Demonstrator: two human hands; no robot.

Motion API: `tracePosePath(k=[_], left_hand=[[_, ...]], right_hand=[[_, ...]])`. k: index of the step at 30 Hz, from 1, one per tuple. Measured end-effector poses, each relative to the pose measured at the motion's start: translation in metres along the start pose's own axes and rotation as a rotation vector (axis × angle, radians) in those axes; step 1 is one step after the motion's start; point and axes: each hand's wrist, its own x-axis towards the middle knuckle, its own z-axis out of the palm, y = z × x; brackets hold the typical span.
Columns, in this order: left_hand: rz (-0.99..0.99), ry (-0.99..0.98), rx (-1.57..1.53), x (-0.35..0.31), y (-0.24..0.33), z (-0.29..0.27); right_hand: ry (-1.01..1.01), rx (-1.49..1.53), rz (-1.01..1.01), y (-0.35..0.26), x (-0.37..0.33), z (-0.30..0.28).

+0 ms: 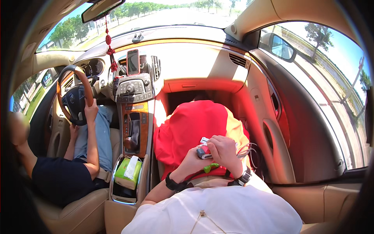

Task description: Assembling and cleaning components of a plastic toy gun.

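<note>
My left hand (189,161) is closed around a small grey-and-red box-shaped device (203,151) above my lap. Over its right side bend the fingers of my right hand (224,151), which also grip it and hide part of it. A small white piece (204,140) sticks up at the device's far end. White cables (249,150) loop out beside my right hand. Beneath my hands a bright green piece (211,167) shows against the red cloth (198,121) spread over my lap and knees. Both my wrists wear black bands.
At left a driver holds the steering wheel (72,97). Between us, the console holds a gear lever (132,136) and a green tissue pack (127,172). A phone (133,62) stands on the dashboard, near a hanging red ornament (111,50). The door (296,117) bounds my right.
</note>
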Motion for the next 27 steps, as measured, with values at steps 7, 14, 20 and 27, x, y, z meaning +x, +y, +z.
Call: tracePosePath(k=[7,14,20,27], left_hand=[[0.062,0.011,0.034,-0.018,0.02,-0.012],[0.174,0.015,0.079,-0.022,0.024,0.0],[0.326,0.072,0.37,-0.017,0.023,0.005],[0.282,0.002,0.161,-0.007,0.028,-0.002]], right_hand=[[0.109,0.023,0.123,0.013,-0.013,-0.003],[0.195,0.138,0.148,0.031,-0.026,0.001],[0.412,0.643,0.646,0.041,-0.033,0.011],[0.617,1.766,0.821,0.103,-0.047,0.01]])
